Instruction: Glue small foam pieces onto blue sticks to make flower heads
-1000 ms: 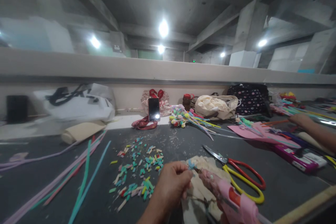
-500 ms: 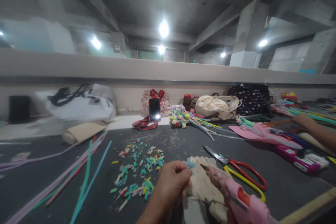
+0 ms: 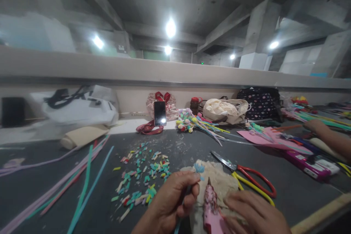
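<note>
My left hand [image 3: 175,195] is closed, with thumb and forefinger pinching a small light-blue flower [image 3: 199,167] made of soft strip pieces. A bit of blue stem shows below that hand. Just right of it, a pink hot glue gun [image 3: 210,204] lies on a crumpled beige cloth [image 3: 219,175], its dark nozzle pointing away from me. My right hand [image 3: 255,210] is beside the gun, over the cloth, fingers stretched out and holding nothing that I can see. Scissors [image 3: 238,170] with one red and one yellow handle lie open beyond it.
Cut foam-like bits [image 3: 145,175] are scattered left of my hands, with long coloured strips [image 3: 87,186] farther left. A phone [image 3: 159,113] leans at the back near a bunch of flowers [image 3: 189,120]. Another person's hand [image 3: 315,126] reaches in from the right.
The glue gun has gone down onto the cloth and its nozzle has swung away from the blue flower. My right hand has come off it to the right. My left hand keeps the flower.
</note>
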A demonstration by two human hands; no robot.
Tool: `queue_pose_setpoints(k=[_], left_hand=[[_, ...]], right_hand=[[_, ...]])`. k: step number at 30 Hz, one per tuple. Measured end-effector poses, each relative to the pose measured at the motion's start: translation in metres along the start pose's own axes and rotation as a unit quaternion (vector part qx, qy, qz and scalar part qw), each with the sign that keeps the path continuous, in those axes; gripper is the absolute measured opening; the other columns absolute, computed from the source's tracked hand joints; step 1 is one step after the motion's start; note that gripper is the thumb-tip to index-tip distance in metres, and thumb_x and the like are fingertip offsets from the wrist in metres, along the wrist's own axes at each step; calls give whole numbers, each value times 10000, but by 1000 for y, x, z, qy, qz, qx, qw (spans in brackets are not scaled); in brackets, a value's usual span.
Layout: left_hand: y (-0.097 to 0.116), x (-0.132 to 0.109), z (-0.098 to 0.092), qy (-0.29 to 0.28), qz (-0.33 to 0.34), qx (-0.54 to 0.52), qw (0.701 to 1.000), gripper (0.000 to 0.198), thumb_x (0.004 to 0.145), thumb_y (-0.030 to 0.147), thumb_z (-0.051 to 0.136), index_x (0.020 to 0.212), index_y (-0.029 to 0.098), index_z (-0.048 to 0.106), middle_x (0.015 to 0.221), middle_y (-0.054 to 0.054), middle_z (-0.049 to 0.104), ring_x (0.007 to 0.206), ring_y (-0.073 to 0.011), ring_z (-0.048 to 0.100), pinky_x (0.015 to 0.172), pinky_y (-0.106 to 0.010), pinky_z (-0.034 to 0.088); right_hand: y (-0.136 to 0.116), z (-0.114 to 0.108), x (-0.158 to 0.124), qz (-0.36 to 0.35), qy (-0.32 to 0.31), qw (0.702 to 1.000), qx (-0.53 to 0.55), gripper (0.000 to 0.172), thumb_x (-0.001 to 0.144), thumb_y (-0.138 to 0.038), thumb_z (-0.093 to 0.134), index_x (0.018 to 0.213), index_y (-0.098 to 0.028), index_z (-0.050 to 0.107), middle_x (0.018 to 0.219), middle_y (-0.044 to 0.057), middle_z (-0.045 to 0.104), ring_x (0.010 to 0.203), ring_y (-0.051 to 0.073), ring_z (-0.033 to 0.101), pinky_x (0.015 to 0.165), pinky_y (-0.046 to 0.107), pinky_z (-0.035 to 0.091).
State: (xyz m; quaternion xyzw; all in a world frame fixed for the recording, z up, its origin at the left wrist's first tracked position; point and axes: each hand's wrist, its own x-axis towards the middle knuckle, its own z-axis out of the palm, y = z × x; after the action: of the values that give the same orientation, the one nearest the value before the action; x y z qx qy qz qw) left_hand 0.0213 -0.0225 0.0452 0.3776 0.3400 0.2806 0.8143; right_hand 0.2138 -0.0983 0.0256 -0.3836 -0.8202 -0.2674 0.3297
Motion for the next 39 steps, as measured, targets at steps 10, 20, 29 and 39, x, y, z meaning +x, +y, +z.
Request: queue_pose_setpoints(k=[10, 20, 29, 39], left_hand=[[-3, -1, 1, -70, 6, 49, 996, 226, 667, 284, 530, 505, 131, 489, 293, 74, 378, 205, -6, 258, 239, -119, 119], [-6, -1, 6, -66, 46, 85, 993, 260, 698, 297, 529, 504, 126, 501, 316, 78, 387, 221, 5, 256, 246, -124, 121], [-6, -2, 4, -72, 35, 90, 993, 262, 688, 302, 524, 495, 124, 515, 288, 74, 377, 209, -1, 247, 244, -133, 110], [-6, -1, 8, -39, 14, 156, 987, 282, 662, 338, 541, 467, 137, 505, 282, 76, 389, 215, -12, 270, 249, -140, 137]], right_hand=[[-5, 11, 36, 16, 25, 992, 122, 219, 726, -105, 567, 926, -188, 534, 752, 54, 644, 652, 137, 600, 576, 224, 467], [-18, 18, 38, 236, -35, 924, 299, 102, 781, -180, 483, 704, -165, 548, 566, -4, 515, 502, 106, 487, 480, 212, 382], [-16, 19, 39, 202, 0, 935, 292, 69, 773, -130, 482, 740, -166, 531, 610, 5, 522, 528, 107, 496, 490, 208, 404], [-2, 3, 36, 118, -58, 971, 199, 116, 785, -102, 442, 722, -178, 504, 608, 8, 547, 545, 107, 513, 502, 203, 391]])
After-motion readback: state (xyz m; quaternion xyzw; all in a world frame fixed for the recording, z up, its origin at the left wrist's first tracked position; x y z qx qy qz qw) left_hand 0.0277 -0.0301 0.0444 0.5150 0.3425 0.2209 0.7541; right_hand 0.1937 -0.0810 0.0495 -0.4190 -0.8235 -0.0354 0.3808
